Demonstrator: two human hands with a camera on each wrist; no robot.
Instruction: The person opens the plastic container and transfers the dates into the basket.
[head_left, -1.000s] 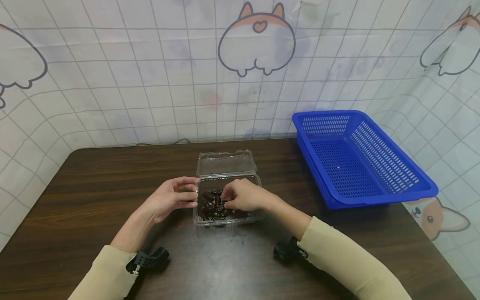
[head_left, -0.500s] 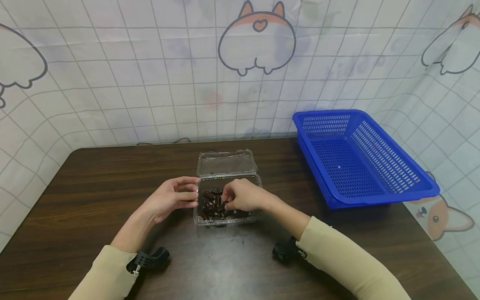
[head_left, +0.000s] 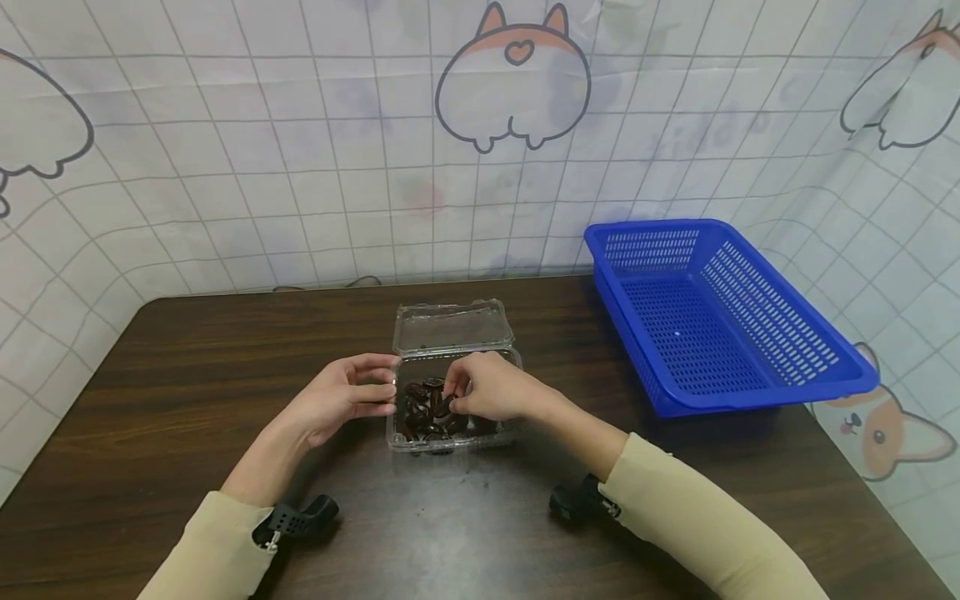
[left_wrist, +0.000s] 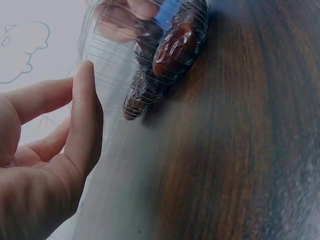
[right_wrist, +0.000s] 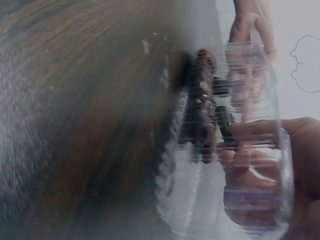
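Observation:
A clear plastic clamshell box [head_left: 420, 444] stands on the table with its lid [head_left: 453, 327] folded back. Dark brown, wrinkled dates [head_left: 420, 412] lie inside, also seen through the side wall in the left wrist view. My left hand [head_left: 341, 396] rests against the box's left wall, fingers nearly straight. Reaching in from the right, my right hand [head_left: 495, 387] pinches a single date [head_left: 444, 406] between thumb and fingers just over the others. The right wrist view, blurred, shows those fingers [right_wrist: 250, 129] through the plastic at a dark date.
A blue slotted basket [head_left: 750, 392] sits at the table's back right, with a small white speck inside. The dark wood table [head_left: 225, 367] meets a white grid-patterned backdrop [head_left: 315, 167] at its rear. A thin cable [head_left: 365, 281] shows at the back edge.
My right hand has shifted slightly among the dates, and a date now shows tilted between its fingertips. The left hand and the box have stayed in place.

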